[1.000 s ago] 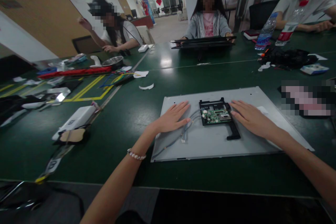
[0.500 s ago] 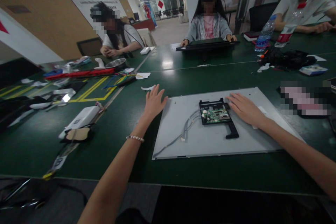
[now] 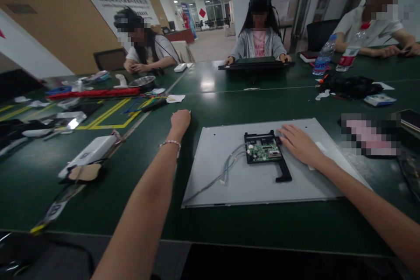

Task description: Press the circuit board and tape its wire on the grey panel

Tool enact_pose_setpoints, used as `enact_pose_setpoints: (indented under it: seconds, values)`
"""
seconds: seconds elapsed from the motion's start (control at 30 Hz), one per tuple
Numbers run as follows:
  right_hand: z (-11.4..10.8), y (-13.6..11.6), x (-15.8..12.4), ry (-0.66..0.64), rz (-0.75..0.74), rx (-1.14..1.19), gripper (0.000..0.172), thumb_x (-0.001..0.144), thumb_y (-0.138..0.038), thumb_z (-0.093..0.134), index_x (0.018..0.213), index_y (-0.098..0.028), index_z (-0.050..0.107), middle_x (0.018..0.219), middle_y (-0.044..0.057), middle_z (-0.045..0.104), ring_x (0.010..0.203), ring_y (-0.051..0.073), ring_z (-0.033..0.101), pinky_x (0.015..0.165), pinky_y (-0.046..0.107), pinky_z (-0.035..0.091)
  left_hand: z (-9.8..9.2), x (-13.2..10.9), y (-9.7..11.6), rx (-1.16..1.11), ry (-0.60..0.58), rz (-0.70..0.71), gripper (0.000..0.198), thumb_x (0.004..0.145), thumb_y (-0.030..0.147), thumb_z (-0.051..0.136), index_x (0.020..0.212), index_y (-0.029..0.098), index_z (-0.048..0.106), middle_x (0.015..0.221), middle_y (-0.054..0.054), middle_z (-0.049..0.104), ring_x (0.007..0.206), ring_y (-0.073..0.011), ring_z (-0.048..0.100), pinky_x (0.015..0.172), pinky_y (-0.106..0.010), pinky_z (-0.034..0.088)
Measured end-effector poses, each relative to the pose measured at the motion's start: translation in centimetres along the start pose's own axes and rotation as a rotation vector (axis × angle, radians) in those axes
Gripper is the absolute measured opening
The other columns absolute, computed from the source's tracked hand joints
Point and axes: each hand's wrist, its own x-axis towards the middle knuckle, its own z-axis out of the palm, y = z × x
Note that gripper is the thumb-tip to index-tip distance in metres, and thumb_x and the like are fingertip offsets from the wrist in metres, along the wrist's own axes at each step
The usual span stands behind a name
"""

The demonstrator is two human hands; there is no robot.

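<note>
My left hand [image 3: 180,122] is closed at the far left of the grey metal-backed display panel [image 3: 203,175], apart from it. Its fingers curl over the spot of a small white strip [image 3: 190,113], of which only a bit shows. On the panel lies a black plastic bracket [image 3: 285,170] carrying a green circuit board [image 3: 265,152]. Grey cables [image 3: 226,166] run from the board to the panel's near left corner. My right hand [image 3: 298,142] rests open on the panel, fingertips beside the bracket's right edge.
A white power bank-like box [image 3: 90,153] lies to the left, with red and black items beyond. Across the table a person holds a dark flat screen [image 3: 256,65]. Two bottles [image 3: 323,57] and a black bundle [image 3: 351,84] stand at the right, near a pink phone-like object [image 3: 370,137].
My left hand has gone from spread fingers beside the panel's corner to a closed grip farther left, over the white strip. My right hand stays on the panel. The view has shifted slightly.
</note>
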Motion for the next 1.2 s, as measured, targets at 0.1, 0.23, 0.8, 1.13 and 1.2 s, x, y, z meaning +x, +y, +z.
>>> enact_pose_setpoints:
  seconds: [0.1, 0.23, 0.8, 1.13, 1.2]
  values:
    - [0.0, 0.0, 0.1, -0.001, -0.009, -0.009, 0.056, 0.099, -0.045, 0.027, 0.140, -0.015, 0.051, 0.149, 0.014, 0.045, 0.141, 0.031, 0.035, 0.111, 0.053, 0.034, -0.2, -0.2, 0.0, 0.020, 0.016, -0.010, 0.037, 0.094, 0.020, 0.035, 0.106, 0.004, 0.067, 0.109, -0.026, 0.066, 0.103, -0.0340, 0.063, 0.084, -0.040, 0.046]
    - [0.0, 0.0, 0.1, -0.004, -0.004, -0.009, 0.055, 0.099, -0.045, 0.028, 0.140, -0.016, 0.051, 0.149, 0.014, 0.044, 0.140, 0.031, 0.035, 0.110, 0.053, 0.035, -0.5, -1.3, -0.1, 0.047, 0.050, -0.009, 0.040, 0.093, 0.015, 0.031, 0.107, 0.004, 0.067, 0.108, -0.026, 0.066, 0.103, -0.0346, 0.062, 0.082, -0.040, 0.045]
    - [0.4, 0.4, -0.2, -0.006, -0.009, -0.008, 0.054, 0.097, -0.044, 0.031, 0.139, -0.016, 0.052, 0.149, 0.013, 0.045, 0.140, 0.032, 0.035, 0.113, 0.051, 0.031, -2.1, -11.6, 1.6, -0.180, 0.075, 0.459, 0.039, 0.096, 0.031, 0.037, 0.113, 0.021, 0.070, 0.122, -0.007, 0.068, 0.111, -0.0255, 0.062, 0.095, -0.036, 0.047]
    - [0.6, 0.6, -0.2, 0.004, -0.021, -0.003, 0.053, 0.097, -0.043, 0.032, 0.139, -0.017, 0.052, 0.149, 0.013, 0.045, 0.140, 0.033, 0.035, 0.110, 0.054, 0.034, -3.6, -13.9, 10.7, -0.361, 0.232, 0.827, 0.031, 0.096, 0.025, 0.044, 0.106, 0.019, 0.073, 0.110, -0.009, 0.071, 0.106, -0.0229, 0.062, 0.093, -0.038, 0.050]
    - [0.4, 0.4, -0.3, -0.002, -0.016, -0.006, 0.054, 0.097, -0.042, 0.032, 0.139, -0.016, 0.052, 0.149, 0.014, 0.045, 0.140, 0.034, 0.035, 0.110, 0.054, 0.034, -3.4, -13.2, 12.9, -0.401, 0.206, 0.903, 0.030, 0.094, 0.021, 0.045, 0.105, 0.018, 0.073, 0.110, -0.009, 0.071, 0.107, -0.0224, 0.062, 0.094, -0.038, 0.049]
